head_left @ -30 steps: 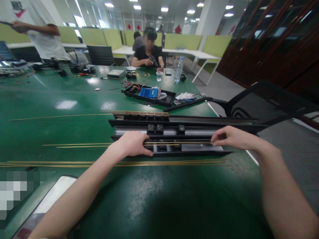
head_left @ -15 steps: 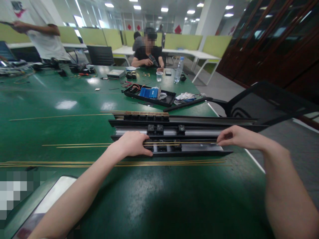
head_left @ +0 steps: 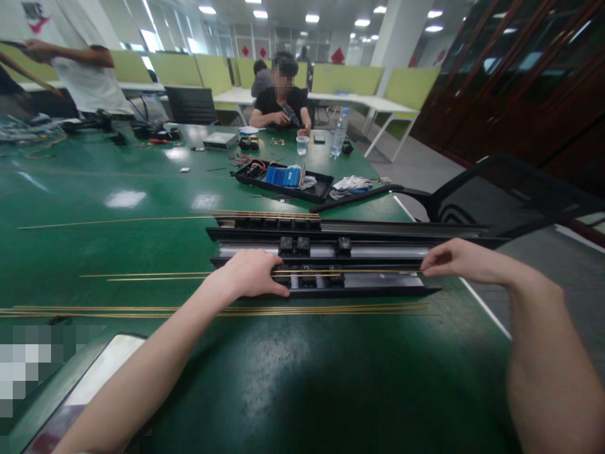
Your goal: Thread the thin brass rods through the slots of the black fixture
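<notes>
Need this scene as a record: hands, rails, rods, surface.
left hand: spans the front rail over its left part
right hand: fingertips pinched at a long rod, near that rail's right end
front blocks: three visible, leftmost partly covered by fingers
middle rail: three blocks
back rail: row of blocks, left part
loose rods: in front of the front rail
surface: green table

You've got ceiling lights [head_left: 312,18] blown out up top, plus pale glare patches [head_left: 125,199] on your green tabletop [head_left: 378,359], which goes pretty dark at the bottom. Edge stretch makes your cabinet [head_left: 515,82] lean hard, far partitions [head_left: 347,79] look kinda soft, and chunky pixels [head_left: 23,362] sit lower left.
</notes>
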`<state>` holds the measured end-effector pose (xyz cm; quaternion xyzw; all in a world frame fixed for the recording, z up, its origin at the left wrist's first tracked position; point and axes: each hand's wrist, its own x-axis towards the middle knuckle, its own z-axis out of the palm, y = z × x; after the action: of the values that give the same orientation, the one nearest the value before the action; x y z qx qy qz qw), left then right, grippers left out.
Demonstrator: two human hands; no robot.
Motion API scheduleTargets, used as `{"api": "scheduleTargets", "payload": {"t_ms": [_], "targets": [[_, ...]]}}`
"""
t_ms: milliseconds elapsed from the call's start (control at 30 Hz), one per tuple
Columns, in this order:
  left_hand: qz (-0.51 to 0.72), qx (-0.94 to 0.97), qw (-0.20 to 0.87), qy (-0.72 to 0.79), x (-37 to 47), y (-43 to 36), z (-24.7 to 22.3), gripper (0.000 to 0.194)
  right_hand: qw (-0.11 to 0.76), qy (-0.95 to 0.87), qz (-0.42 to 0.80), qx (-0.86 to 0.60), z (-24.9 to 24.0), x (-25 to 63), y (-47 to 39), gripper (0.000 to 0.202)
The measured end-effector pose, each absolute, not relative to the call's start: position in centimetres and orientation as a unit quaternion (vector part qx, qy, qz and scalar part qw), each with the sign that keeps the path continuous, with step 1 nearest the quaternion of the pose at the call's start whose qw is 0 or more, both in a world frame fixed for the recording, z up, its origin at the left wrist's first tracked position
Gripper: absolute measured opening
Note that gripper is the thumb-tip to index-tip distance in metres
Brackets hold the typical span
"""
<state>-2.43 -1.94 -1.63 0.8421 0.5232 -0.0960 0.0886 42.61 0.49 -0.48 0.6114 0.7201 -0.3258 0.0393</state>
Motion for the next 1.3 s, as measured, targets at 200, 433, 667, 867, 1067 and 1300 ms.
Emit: {"api": "scheduleTargets", "payload": {"t_ms": [200, 433, 667, 867, 1067, 1300], "targets": [[-0.098, 0.84, 0.095, 0.525, -2.4, -2.0, -1.6, 0.071, 0.038, 0.711, -0.3, 0.634, -0.4, 42.9, 0.6, 0.039], [-0.091, 0.838, 0.108, 0.527, -2.3, -2.0, -1.3, 0.07, 0.001, 0.726, -0.254, 0.64, 0.4, 41.6, 0.3, 0.05], [-0.084, 0.843, 0.108, 0.52, -2.2, -2.0, -1.4, 0.069, -0.027, 0.743, -0.243, 0.623, 1.2, 38.9, -0.3, 0.051], [-0.089, 0.847, 0.095, 0.515, -2.0, -2.0, -1.4, 0.07, -0.038, 0.769, -0.249, 0.588, 1.1, 37.6, -0.5, 0.049], [-0.082, 0.848, 0.104, 0.514, -2.1, -2.0, -1.4, 0.068, -0.032, 0.76, -0.257, 0.596, 0.9, 37.4, -0.4, 0.05], [-0.083, 0.841, 0.119, 0.521, -2.1, -2.0, -1.2, 0.07, -0.022, 0.762, -0.256, 0.594, 0.8, 37.4, -0.3, 0.05]]}}
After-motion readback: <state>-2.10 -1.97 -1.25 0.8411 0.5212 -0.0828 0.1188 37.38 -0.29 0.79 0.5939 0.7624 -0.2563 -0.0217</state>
